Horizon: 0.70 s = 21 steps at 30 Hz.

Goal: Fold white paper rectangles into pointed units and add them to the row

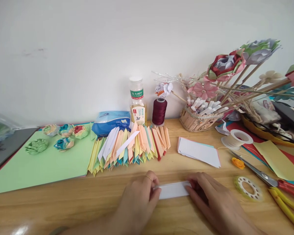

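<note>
A narrow folded strip of white paper (174, 190) lies low over the wooden table between my two hands. My left hand (140, 197) pinches its left end between thumb and fingers. At the opposite end, my right hand (209, 195) is closed on the paper the same way. Behind my right hand sits a stack of white paper slips (198, 151), with a little coloured paper showing at its edge. Many folded paper pieces (129, 145) in several colours stand packed together beyond my left hand.
Paper flowers (36, 146) rest on green sheets (51, 173) at left. A blue tissue pack (110, 122), a bottle (138, 101) and maroon thread (159, 111) stand by the wall. Scissors (262, 176), a tape roll (248, 188) and a white spool (236, 139) lie right, near a basket (198, 120).
</note>
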Tool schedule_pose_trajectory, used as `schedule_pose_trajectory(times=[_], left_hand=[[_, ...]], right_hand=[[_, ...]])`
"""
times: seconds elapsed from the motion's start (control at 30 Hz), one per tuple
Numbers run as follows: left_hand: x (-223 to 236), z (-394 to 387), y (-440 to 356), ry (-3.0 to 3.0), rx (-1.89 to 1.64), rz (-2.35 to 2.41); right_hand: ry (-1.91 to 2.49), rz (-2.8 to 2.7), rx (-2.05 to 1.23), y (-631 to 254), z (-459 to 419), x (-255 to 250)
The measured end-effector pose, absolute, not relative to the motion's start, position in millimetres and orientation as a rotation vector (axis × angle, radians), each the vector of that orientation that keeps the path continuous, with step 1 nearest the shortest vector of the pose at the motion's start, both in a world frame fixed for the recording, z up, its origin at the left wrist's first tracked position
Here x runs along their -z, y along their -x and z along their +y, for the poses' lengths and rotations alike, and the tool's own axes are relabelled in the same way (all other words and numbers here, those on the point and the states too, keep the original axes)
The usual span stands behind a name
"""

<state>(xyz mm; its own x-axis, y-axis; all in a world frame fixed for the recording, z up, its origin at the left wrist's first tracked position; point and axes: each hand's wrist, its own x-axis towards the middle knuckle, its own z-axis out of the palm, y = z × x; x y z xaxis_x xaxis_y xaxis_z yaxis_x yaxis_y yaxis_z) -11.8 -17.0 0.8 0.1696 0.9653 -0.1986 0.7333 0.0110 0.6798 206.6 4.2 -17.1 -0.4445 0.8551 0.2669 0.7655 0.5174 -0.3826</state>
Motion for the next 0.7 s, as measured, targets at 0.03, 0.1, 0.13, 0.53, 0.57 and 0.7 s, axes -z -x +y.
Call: schedule_pose_trajectory(times=[0.03,0.1,0.13,0.53,0.57,0.7], left_hand=[[-0.8,-16.7,11.7,-1.776,-0.421,1.625],[-0.9,-15.9,11.6,-1.791,-0.398,1.636],[-1.0,-15.3,11.6,-1.802,-0.389,1.638],[-7.5,-11.7,7.0,-1.878,-0.219,1.7],[-7.5,-12.1,7.0,-1.888,-0.219,1.702],[-7.1,-13.3,7.4,-1.924,-0.198,1.695]], right_hand=[[1.343,-2.33,-0.3,-206.6,4.2,17.4],[1.359,-2.321,-0.323,-206.5,4.6,17.5],[1.361,-2.318,-0.329,-206.2,4.7,17.3],[1.423,-2.32,-0.36,-203.4,3.5,13.7],[1.425,-2.322,-0.363,-203.3,3.9,13.3],[1.459,-2.327,-0.387,-203.5,6.3,12.9]])
